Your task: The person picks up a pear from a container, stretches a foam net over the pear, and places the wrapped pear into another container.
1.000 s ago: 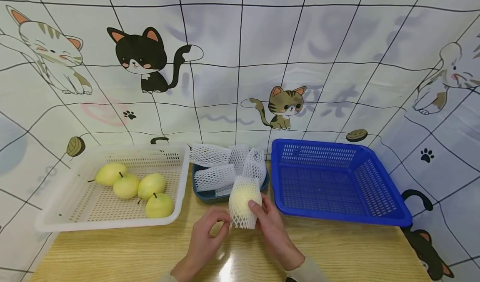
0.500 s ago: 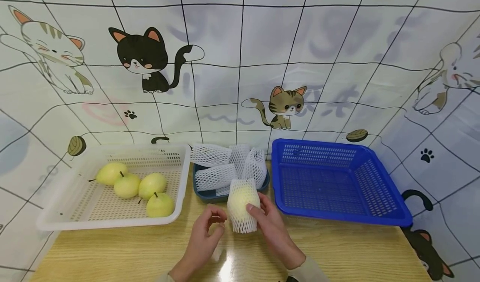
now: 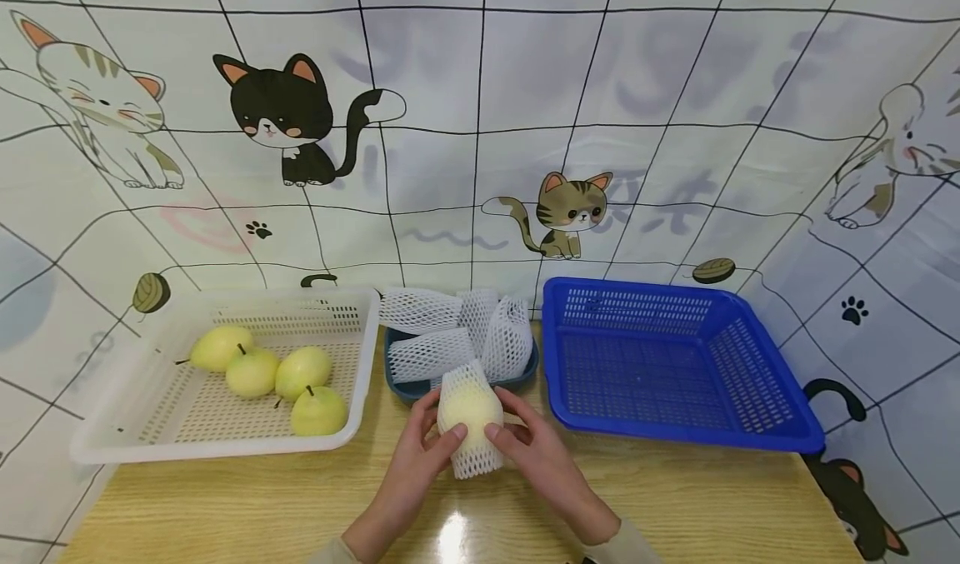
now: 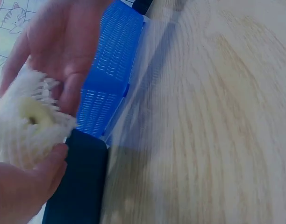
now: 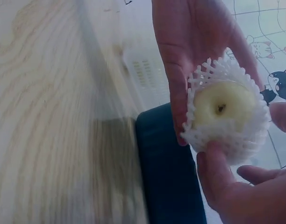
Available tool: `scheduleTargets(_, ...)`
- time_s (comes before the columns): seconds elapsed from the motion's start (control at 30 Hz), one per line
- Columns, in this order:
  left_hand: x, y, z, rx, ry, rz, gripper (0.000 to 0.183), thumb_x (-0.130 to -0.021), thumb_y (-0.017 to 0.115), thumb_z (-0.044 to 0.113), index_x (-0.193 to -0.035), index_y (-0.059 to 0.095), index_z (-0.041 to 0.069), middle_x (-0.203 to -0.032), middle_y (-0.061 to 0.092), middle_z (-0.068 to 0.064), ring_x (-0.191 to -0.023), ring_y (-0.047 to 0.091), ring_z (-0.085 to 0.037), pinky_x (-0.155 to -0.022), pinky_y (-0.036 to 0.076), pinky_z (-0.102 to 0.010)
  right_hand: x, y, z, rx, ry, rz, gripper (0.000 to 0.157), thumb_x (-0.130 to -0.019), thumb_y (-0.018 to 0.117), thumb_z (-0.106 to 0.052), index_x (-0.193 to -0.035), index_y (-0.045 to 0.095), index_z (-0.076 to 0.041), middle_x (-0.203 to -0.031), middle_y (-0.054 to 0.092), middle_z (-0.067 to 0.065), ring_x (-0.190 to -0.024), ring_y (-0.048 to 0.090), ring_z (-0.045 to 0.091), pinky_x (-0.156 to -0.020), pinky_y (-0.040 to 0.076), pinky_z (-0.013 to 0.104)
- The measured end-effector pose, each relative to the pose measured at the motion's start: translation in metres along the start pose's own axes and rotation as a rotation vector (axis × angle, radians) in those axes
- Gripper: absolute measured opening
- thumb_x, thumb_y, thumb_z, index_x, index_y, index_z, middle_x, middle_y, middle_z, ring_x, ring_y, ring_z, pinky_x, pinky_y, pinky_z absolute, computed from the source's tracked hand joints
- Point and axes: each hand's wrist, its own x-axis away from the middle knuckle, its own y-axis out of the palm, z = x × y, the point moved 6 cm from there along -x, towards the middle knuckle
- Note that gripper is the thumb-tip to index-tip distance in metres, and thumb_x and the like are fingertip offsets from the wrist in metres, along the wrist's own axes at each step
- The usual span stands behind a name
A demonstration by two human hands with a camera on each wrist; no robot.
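Netted fruit (image 3: 471,418): where does it lie in the head view?

Between the left hand (image 3: 420,451) and the right hand (image 3: 536,456), near the teal tray (image 3: 405,392); over its front edge or just short of it, I can't tell. Neither hand is nearer; fingers and thumb of each are clamped on it

And the long axis?

The white net sleeve (image 3: 478,464) runs front to back, its far end leaning slightly left

What does the left wrist view add?

The left thumb (image 4: 54,163) lies on the net, and the fruit's dark-centred end shows at the sleeve's open mouth

The right wrist view?

That end almost square-on, right fingers (image 5: 215,163) against one side, the left hand opposite
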Motion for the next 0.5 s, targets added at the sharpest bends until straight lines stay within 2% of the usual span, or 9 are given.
scheduleTargets(0.13,-0.001,-0.0015,-0.0021,0.04,0.01,0.031,0.072,-0.101,0.066,0.02,-0.159,0.025,0.011,-0.145,0.045,-0.024,-0.12,0.062,-0.029,-0.095,0.054,-0.037,0.0028,-0.0017,-0.004,-0.026,-0.018,0.02,0.061,-0.097,0.07,-0.009,-0.151,0.043,0.0,-0.15,0.046,0.022,-0.129,0.057,0.038,-0.092,0.056,0.034)
scheduleTargets(0.27,-0.0025,-0.0009,-0.0029,0.074,0.014,0.064,0.074,-0.1,0.067,0.018,-0.159,0.024,0.011,-0.144,0.046,-0.024,-0.116,0.063,-0.026,-0.093,0.055,-0.034,0.0055,-0.002,-0.0061,-0.032,-0.031,0.041,0.058,-0.092,0.074,-0.004,-0.144,0.048,0.001,-0.147,0.049,0.021,-0.126,0.059,0.038,-0.09,0.058,0.035)
scheduleTargets(0.4,-0.0044,0.0006,-0.0034,0.092,0.02,0.125,0.075,-0.098,0.068,0.015,-0.159,0.024,0.01,-0.145,0.045,-0.024,-0.114,0.062,-0.025,-0.09,0.056,-0.034,0.0077,-0.0025,-0.0078,-0.006,-0.059,0.065,0.06,-0.09,0.075,0.001,-0.143,0.048,0.004,-0.146,0.048,0.023,-0.122,0.062,0.037,-0.09,0.058,0.033)
scheduleTargets(0.5,-0.0043,0.0022,-0.0026,0.116,0.036,0.169,0.075,-0.098,0.068,0.012,-0.158,0.023,0.008,-0.147,0.043,-0.023,-0.115,0.061,-0.024,-0.09,0.056,-0.033,0.0095,-0.0047,-0.0085,0.019,-0.071,0.113,0.055,-0.089,0.075,0.004,-0.138,0.051,0.007,-0.138,0.052,0.024,-0.112,0.066,0.031,-0.085,0.058,0.03)
